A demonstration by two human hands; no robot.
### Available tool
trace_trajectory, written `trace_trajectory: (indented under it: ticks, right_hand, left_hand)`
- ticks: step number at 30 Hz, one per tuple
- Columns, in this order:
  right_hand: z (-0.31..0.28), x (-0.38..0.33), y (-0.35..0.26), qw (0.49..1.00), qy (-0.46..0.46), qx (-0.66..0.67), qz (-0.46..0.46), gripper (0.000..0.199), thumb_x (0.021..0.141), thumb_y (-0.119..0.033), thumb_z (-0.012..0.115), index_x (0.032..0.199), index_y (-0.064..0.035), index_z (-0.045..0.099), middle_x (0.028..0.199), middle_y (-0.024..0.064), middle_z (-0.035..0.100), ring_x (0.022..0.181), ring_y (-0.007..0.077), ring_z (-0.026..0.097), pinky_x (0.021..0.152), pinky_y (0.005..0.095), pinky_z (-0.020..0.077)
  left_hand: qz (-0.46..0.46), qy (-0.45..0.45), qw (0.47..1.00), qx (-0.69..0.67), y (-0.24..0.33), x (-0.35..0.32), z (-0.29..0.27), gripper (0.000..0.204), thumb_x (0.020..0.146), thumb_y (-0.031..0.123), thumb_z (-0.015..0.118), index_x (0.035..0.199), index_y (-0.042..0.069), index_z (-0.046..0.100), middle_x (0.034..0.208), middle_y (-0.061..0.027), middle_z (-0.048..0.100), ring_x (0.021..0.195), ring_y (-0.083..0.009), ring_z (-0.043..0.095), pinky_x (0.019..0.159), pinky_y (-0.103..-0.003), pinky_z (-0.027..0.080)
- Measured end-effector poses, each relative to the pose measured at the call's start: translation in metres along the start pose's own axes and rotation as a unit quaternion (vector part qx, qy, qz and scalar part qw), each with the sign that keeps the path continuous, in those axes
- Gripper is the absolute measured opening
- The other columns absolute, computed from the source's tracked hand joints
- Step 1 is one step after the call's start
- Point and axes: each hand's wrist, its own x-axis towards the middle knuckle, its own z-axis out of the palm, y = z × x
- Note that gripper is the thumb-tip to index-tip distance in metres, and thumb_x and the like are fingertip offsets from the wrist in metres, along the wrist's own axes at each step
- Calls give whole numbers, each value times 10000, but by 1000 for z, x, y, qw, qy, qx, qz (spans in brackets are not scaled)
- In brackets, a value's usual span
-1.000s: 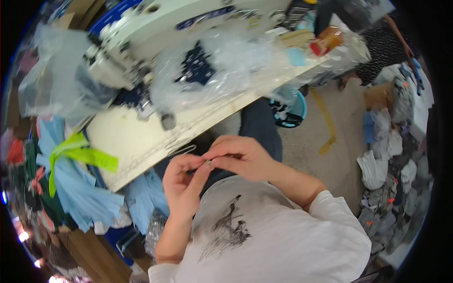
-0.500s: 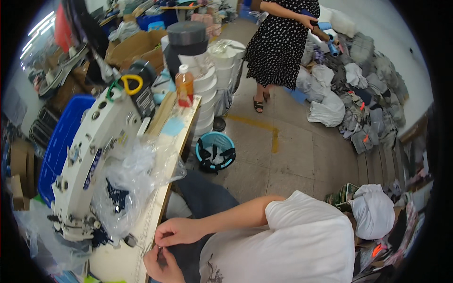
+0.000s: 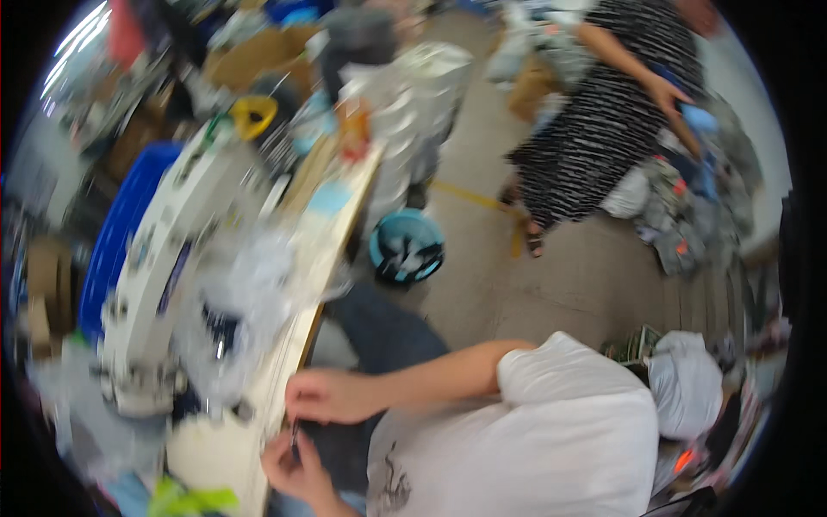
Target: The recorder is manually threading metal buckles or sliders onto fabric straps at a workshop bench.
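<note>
My right hand [image 3: 332, 396] is closed in a pinch at the edge of the white sewing table [image 3: 202, 452]. Just below it, my left hand [image 3: 297, 465] is also curled, its thumb and fingertips together. A small, thin dark thing [image 3: 295, 428] shows between the fingertips of both hands; motion blur hides its kind. To the left of my hands stands a white sewing machine [image 3: 155, 284]. Crumpled clear plastic bags [image 3: 258, 267] with something dark blue inside lie between the machine and the table's edge.
Beyond the table are a turquoise basket [image 3: 407, 246], stacked white tubs [image 3: 401, 129] and an orange bottle [image 3: 353, 129]. A blue bin [image 3: 121, 250] stands behind the machine. Another person in a patterned dress [image 3: 603, 112] is at the upper right, near heaped grey cloth [image 3: 680, 233].
The view has shifted and blurred. The other person has come nearer and further right. My hands have drawn slightly apart, with the thin dark thing showing between them.
</note>
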Motion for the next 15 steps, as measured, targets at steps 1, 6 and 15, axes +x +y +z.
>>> trace_trajectory:
  ticks: [1, 6, 15]
  right_hand:
    - [-3, 0, 10, 993, 29, -67, -93, 167, 958, -215, 566, 985, -50, 568, 820, -9, 583, 728, 72, 532, 615, 237, 451]
    - [-15, -10, -23, 994, -39, 88, 52, 373, 1005, -360, 461, 1189, -62, 591, 916, 10, 591, 635, 36, 457, 533, 174, 355]
    - [3, 3, -20, 993, -27, 79, 88, 152, 965, -166, 571, 995, -23, 613, 843, -26, 557, 636, 11, 453, 528, 169, 356]
  left_hand:
    - [-26, -41, 998, 29, -1, 0, -3, 266, 776, 6, 753, 950, 11, 551, 922, -127, 625, 829, -206, 610, 757, -326, 525]
    - [-86, -40, 985, -141, 17, 16, 14, 268, 751, -147, 699, 925, -13, 547, 955, -160, 641, 870, -187, 625, 742, -263, 512]
    - [-53, -40, 985, -159, 15, 12, 6, 279, 732, -156, 688, 926, -5, 558, 937, -152, 647, 829, -184, 624, 723, -261, 501]
